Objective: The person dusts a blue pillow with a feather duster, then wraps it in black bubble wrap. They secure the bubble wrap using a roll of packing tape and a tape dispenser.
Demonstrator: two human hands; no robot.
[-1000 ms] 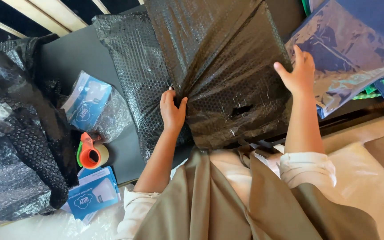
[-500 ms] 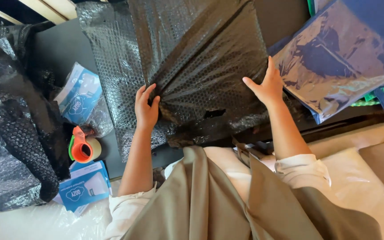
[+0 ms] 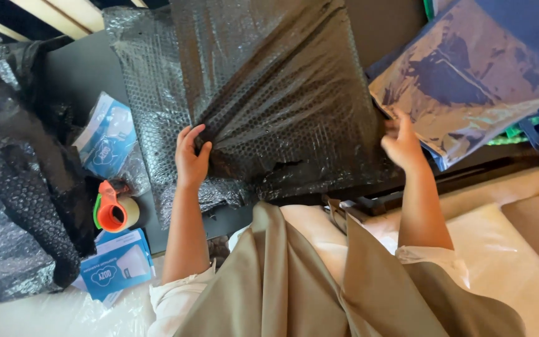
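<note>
Gripping black bubble wrap (image 3: pixel 269 87) (lengthwise away): left hand (image 3: pixel 191 159), right hand (image 3: pixel 402 143).

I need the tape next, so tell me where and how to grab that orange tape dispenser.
Grip the orange tape dispenser by its curved orange body, coming down from above with fingers on either side. It lies on the dark table, roll on its right, with a blue box close below and a plastic packet above. The left hand is nearest, though it now pinches the black bubble wrap.

Both hands (image 3: pixel 191 156) (image 3: pixel 402 142) grip black bubble wrap (image 3: pixel 282 93).
</note>
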